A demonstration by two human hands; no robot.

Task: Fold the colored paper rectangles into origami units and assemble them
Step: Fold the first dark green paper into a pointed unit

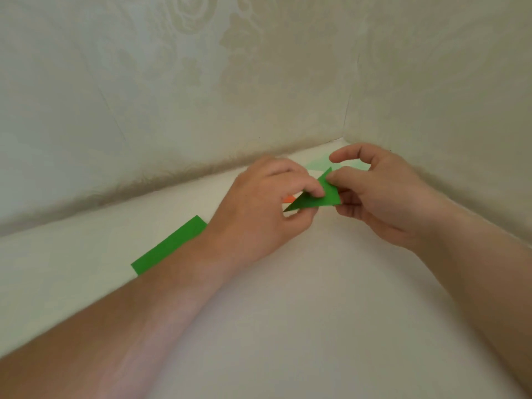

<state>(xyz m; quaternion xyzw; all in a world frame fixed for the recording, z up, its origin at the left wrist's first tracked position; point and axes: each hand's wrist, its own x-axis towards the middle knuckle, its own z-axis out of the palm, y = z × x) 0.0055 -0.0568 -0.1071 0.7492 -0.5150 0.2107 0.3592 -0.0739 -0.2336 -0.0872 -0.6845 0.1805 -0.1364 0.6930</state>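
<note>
Folded green paper triangle, held above the white tabletop at the far corner, pinched by left hand and right hand; folding apparently under way, a firm crease likely next; flat green paper rectangle waits left.

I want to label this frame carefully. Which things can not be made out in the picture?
Head view only:
- Orange paper piece: only a sliver shows behind the left hand; its shape is hidden.
- Flat green paper rectangle: its near end is covered by the left forearm.
- Folded green paper triangle: fingers of both hands, the right hand included, cover its folds.
</note>
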